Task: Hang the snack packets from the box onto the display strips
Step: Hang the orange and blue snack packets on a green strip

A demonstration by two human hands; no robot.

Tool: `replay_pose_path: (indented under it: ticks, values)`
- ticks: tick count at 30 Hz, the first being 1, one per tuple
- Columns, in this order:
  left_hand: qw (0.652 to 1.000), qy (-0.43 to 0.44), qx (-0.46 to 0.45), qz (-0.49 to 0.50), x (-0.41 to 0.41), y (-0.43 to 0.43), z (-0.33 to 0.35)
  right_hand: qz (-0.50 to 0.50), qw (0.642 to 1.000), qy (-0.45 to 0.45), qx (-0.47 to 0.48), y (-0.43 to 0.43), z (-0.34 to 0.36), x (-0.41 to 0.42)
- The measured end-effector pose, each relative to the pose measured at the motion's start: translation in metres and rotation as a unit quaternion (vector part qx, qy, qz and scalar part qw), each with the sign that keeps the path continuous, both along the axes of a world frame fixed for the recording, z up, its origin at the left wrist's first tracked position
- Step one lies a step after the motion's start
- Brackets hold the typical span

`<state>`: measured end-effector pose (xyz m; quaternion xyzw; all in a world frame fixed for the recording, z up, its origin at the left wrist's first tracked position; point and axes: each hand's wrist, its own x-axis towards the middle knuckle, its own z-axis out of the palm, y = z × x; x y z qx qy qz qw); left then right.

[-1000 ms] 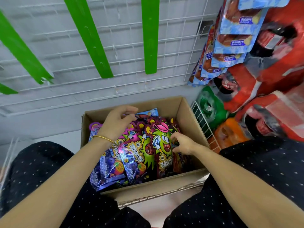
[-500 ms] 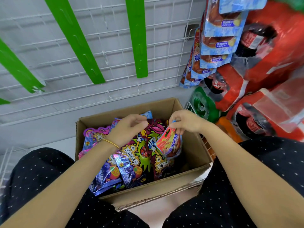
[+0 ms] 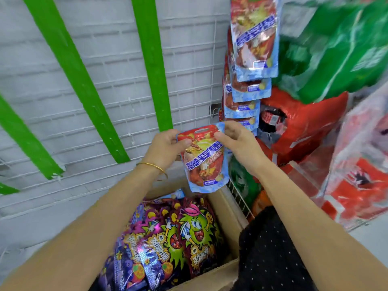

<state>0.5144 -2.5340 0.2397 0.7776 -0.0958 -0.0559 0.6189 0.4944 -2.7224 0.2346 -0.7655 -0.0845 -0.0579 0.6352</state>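
A red and light-blue snack packet (image 3: 204, 162) hangs upright in the air above the cardboard box (image 3: 225, 211). My left hand (image 3: 165, 147) pinches its top left corner and my right hand (image 3: 236, 139) pinches its top right corner. The packet's hang hole faces up. Just above the hands ends a green display strip (image 3: 152, 59); two more green strips (image 3: 71, 66) slant to the left on the white wire grid. The box holds several purple and green snack packets (image 3: 178, 238).
A column of matching red and blue packets (image 3: 249, 57) hangs on the grid at the right. Large red bags (image 3: 304, 124) and green bags (image 3: 340, 45) crowd the right side. A white wire rack edge (image 3: 237, 196) stands beside the box. My knee in dark dotted fabric (image 3: 270, 253) is next to it.
My right hand lifted the red and blue packet out of the box. My left hand left the box and took its other top corner. Both hands rose toward the green strip; the view tilted up.
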Motion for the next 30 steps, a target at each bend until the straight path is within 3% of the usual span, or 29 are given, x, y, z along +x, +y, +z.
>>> replay_pose_path:
  ticks: [5,10,14,18,30]
  values:
    - [0.998,-0.031,-0.014,-0.047,0.025,-0.038,0.083,-0.135,0.984,-0.112,0.008,-0.017,0.063,0.027]
    - [0.986,-0.158,-0.047,-0.007,0.069,-0.083,0.185,-0.234,0.955,-0.175,0.042,-0.047,0.147,0.048]
    - [0.976,-0.218,-0.012,0.019,0.105,-0.122,0.240,-0.304,0.927,-0.218,0.026,-0.072,0.193,0.079]
    - [0.965,-0.255,0.043,0.043,0.126,-0.148,0.270,-0.318,0.923,-0.218,0.002,-0.086,0.224,0.107]
    - [0.994,-0.103,-0.015,0.033,0.144,-0.157,0.284,-0.305,0.926,-0.216,-0.060,-0.082,0.249,0.141]
